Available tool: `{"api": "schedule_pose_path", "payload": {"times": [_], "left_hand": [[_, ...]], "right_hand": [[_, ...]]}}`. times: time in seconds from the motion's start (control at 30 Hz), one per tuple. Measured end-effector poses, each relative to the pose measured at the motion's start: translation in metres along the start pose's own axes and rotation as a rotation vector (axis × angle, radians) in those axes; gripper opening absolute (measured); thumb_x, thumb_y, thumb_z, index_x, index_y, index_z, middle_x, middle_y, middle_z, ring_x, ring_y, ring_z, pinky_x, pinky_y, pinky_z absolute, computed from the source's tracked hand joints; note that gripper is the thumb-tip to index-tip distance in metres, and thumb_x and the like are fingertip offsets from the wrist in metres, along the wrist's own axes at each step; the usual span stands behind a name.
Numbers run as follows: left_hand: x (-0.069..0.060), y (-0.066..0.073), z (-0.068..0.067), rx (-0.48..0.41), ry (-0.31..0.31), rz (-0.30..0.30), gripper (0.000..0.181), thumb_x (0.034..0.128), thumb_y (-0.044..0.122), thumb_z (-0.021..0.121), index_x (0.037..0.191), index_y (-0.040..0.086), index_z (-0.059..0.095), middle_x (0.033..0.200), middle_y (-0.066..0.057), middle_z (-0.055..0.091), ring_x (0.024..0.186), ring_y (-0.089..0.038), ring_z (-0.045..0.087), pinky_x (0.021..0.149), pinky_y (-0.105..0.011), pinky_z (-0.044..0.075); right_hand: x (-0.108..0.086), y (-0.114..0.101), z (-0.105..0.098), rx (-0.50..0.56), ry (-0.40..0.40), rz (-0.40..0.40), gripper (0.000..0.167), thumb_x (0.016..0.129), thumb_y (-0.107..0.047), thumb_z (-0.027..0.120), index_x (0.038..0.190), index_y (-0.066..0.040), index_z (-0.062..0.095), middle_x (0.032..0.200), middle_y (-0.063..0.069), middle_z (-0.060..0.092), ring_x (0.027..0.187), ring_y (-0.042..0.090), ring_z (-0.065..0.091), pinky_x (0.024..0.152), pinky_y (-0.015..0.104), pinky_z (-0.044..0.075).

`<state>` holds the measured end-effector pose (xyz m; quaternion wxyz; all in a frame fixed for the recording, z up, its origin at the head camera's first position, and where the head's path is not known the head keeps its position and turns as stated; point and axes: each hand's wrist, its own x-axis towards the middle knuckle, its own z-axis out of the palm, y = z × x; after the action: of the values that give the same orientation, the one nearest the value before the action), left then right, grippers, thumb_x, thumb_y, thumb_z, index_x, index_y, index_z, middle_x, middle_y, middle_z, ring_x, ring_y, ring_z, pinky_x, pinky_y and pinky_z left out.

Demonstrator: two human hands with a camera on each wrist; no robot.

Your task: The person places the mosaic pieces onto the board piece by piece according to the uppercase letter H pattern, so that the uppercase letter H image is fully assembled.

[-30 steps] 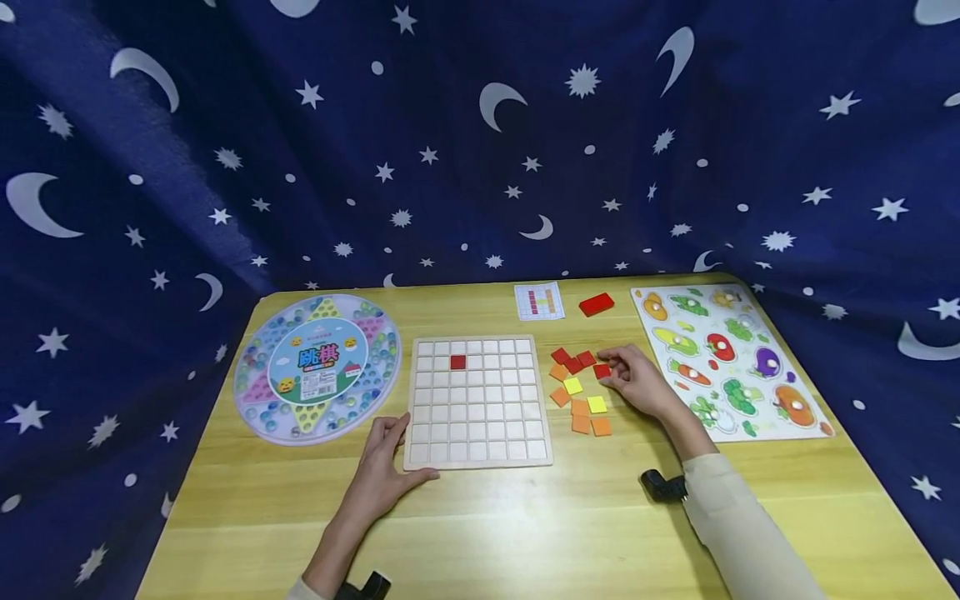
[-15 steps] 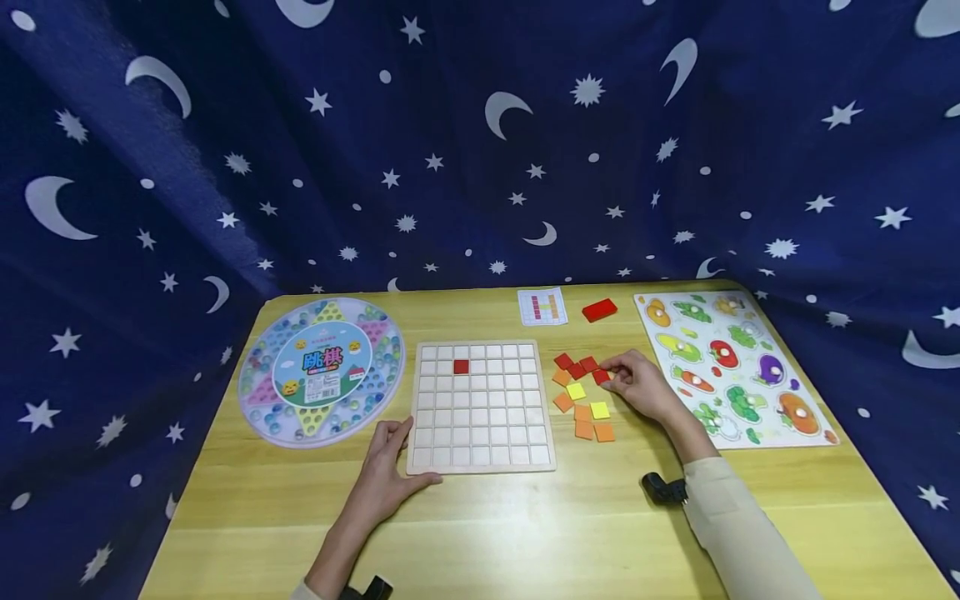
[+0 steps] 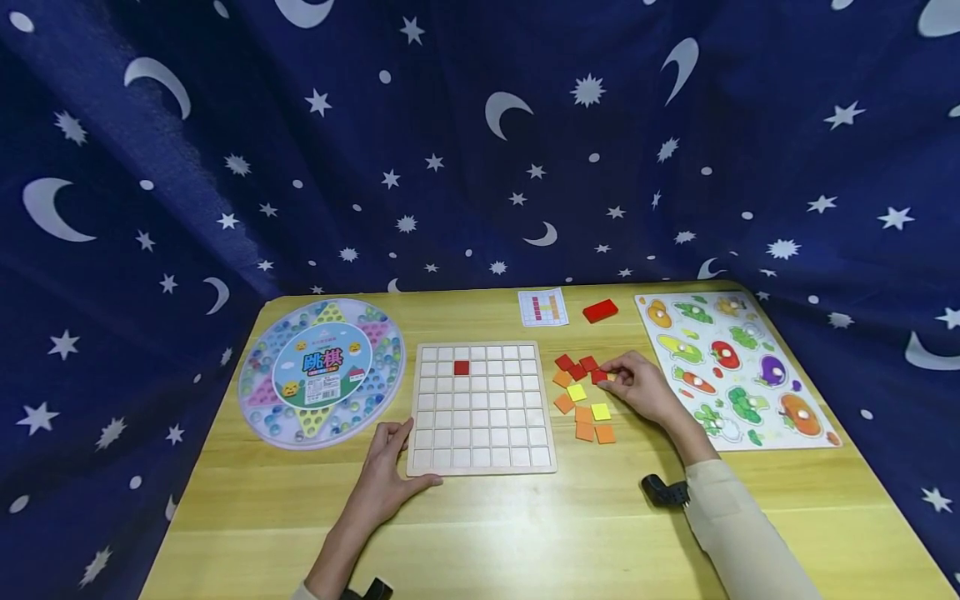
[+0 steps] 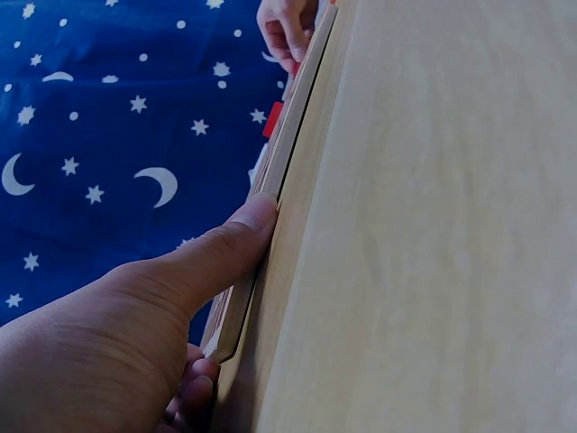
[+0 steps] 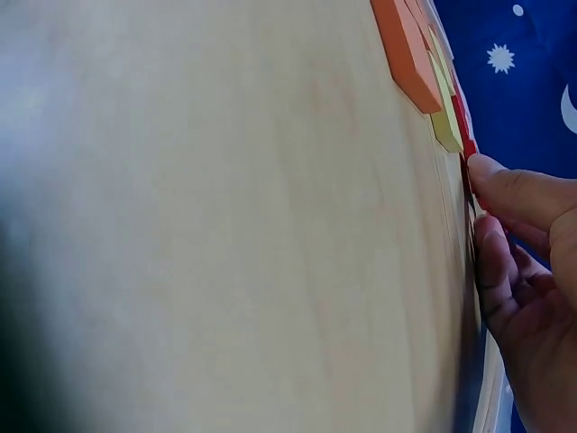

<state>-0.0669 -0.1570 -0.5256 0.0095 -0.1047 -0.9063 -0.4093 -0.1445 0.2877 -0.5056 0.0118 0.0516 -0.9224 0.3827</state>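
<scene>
1. The left hand (image 3: 382, 478) holds the grid board (image 3: 480, 418) at its corner, thumb wide from fingers;
2. the right hand (image 3: 639, 388) pinches a red tile (image 3: 598, 377), fingers nearly together; it is right of the board, beside other tiles (image 3: 588, 363).

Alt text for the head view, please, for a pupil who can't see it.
A right hand pinches a red tile among loose red, orange and yellow tiles; the left hand holds the near left corner of a grid board bearing one red tile. A marble game lies left, a vegetable puzzle right.
</scene>
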Motion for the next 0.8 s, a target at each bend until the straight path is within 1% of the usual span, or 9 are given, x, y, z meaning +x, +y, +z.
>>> {"api": "schedule_pose_path", "payload": {"times": [0.2, 0.37, 0.47, 0.8], "left_hand": [[-0.0003, 0.0001, 0.0002, 0.008, 0.000, 0.000, 0.101, 0.0618, 0.041, 0.091, 0.142, -0.001, 0.048, 0.119, -0.006, 0.047, 0.103, -0.014, 0.051, 0.088, -0.035, 0.046], [-0.0005, -0.0003, 0.0003, 0.020, 0.007, 0.002, 0.101, 0.0612, 0.041, 0.091, 0.142, -0.001, 0.048, 0.118, -0.006, 0.047, 0.102, -0.014, 0.050, 0.088, -0.036, 0.045], [-0.0006, -0.0005, 0.0004, 0.021, 0.010, 0.006, 0.101, 0.0611, 0.042, 0.091, 0.142, -0.001, 0.048, 0.118, -0.006, 0.047, 0.101, -0.014, 0.049, 0.088, -0.036, 0.045], [-0.0006, -0.0009, 0.0006, 0.011, 0.005, 0.006, 0.101, 0.0614, 0.042, 0.091, 0.142, -0.001, 0.048, 0.118, -0.005, 0.047, 0.102, -0.014, 0.049, 0.088, -0.036, 0.045]], "right_hand": [[0.0000, 0.0010, -0.0007, 0.028, 0.004, 0.009, 0.023, 0.087, -0.013, 0.075, 0.106, -0.001, 0.069, 0.094, 0.011, 0.060, 0.072, 0.007, 0.053, 0.063, 0.018, 0.046], [0.0005, 0.0013, -0.0005, 0.038, 0.004, -0.002, 0.022, 0.087, -0.014, 0.075, 0.105, -0.002, 0.069, 0.091, 0.010, 0.061, 0.071, 0.008, 0.053, 0.062, 0.018, 0.046], [0.0010, 0.0012, -0.0008, 0.039, 0.004, -0.010, 0.022, 0.087, -0.014, 0.075, 0.105, -0.002, 0.069, 0.091, 0.010, 0.061, 0.071, 0.008, 0.053, 0.062, 0.018, 0.046], [0.0025, -0.0008, -0.0013, 0.054, -0.010, 0.000, 0.023, 0.088, -0.014, 0.074, 0.105, 0.000, 0.068, 0.091, 0.011, 0.061, 0.071, 0.009, 0.055, 0.062, 0.018, 0.046]]}}
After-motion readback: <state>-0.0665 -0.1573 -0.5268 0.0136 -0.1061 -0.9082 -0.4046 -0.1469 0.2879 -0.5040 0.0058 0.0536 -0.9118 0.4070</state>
